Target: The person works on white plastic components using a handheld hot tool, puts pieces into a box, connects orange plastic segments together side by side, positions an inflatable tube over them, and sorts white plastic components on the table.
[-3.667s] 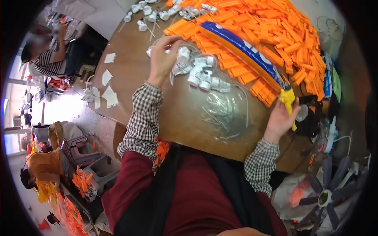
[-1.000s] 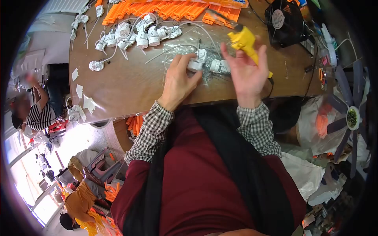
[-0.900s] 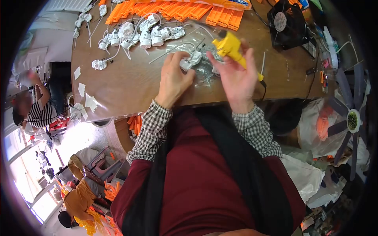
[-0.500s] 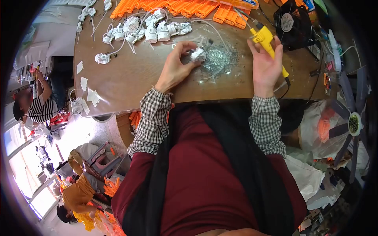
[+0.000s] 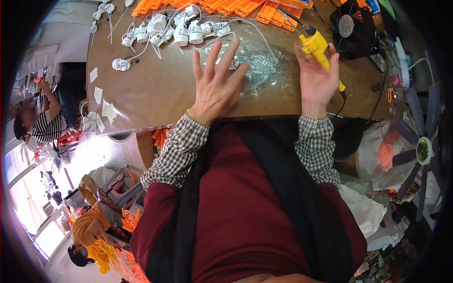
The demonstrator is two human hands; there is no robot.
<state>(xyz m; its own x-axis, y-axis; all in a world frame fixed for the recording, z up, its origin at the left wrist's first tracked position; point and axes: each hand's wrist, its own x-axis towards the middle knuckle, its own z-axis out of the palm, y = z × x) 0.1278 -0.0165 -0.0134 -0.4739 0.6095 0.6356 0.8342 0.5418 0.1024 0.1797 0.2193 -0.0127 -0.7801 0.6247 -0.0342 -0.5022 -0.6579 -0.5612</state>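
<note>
Wide brown tabletop (image 5: 155,99): spans the upper part of your view, w/ a shiny patch of clear plastic film (image 5: 264,70) near its middle
Long orange plastic strips (image 5: 236,8): in rows at the very top of view
Boxy black fan (image 5: 354,35): w/ pale round hub, stands at the tabletop's R side
Bunched white plastic fittings (image 5: 180,35): w/ thin pale wires, left of the film, one more set off to the left
Your left hand (image 5: 214,89): fingers fanned wide, grip released; ½ sec ago it pinched a small white plastic part (image 5: 234,64), so that piece looks let go & this hand's free
Your right hand (image 5: 316,87): pose abt the same, palm showing, thumb & fingers loosely curled round a yellow pistol-shaped tool (image 5: 315,45)
Tool tip: metal, points up-left twd the strips; can't tell if it touches
Small white part: by the film's left edge, mostly hidden behind your L fingers; can't tell if they're touching
</note>
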